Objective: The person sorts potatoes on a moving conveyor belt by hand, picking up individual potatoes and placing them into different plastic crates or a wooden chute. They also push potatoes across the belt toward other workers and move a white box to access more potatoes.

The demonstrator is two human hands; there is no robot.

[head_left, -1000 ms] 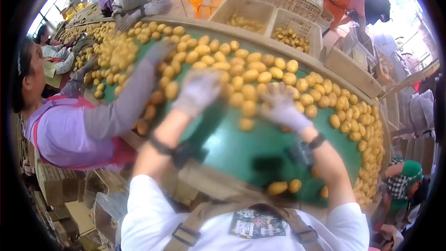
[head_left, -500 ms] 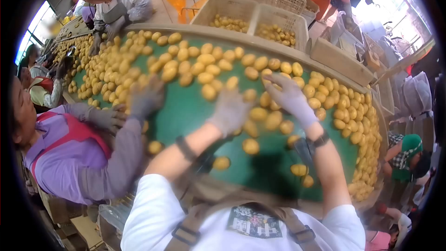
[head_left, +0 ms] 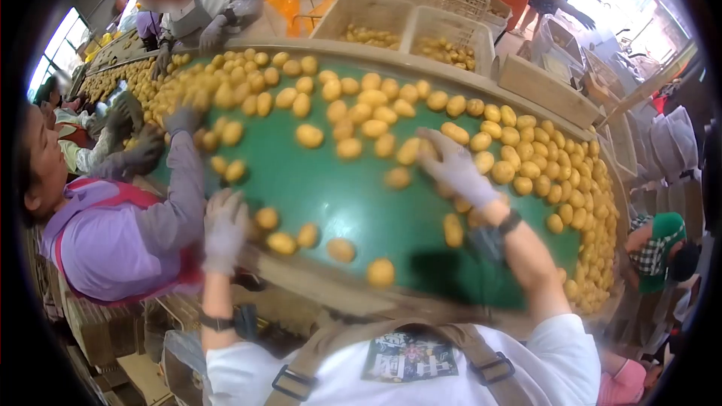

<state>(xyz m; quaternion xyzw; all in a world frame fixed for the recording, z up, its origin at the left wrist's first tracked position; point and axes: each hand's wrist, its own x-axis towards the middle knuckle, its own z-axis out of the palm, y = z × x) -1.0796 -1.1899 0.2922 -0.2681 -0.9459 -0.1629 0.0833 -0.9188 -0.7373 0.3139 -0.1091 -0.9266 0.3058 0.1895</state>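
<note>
Many yellow potatoes lie across a green conveyor surface. My right hand, in a pale glove, reaches over the middle with fingers stretched and apart. Its fingertips touch or nearly touch a potato, and a few more are partly hidden under the palm. At the near edge on the left is my left hand, also gloved and slightly blurred. Its fingers are loosely spread, with no potato visible in them. Close beside it lie a potato and another potato.
On my left a co-worker in a purple top reaches over the potatoes with gloved hands. Another co-worker leans in across the far side. Crates of small potatoes stand behind the far rim. Potatoes crowd the right end.
My left hand has moved from the middle to the near left edge. My right hand shifted slightly left. Potatoes moved about, several now along the near edge. The co-worker's hands moved farther away.
</note>
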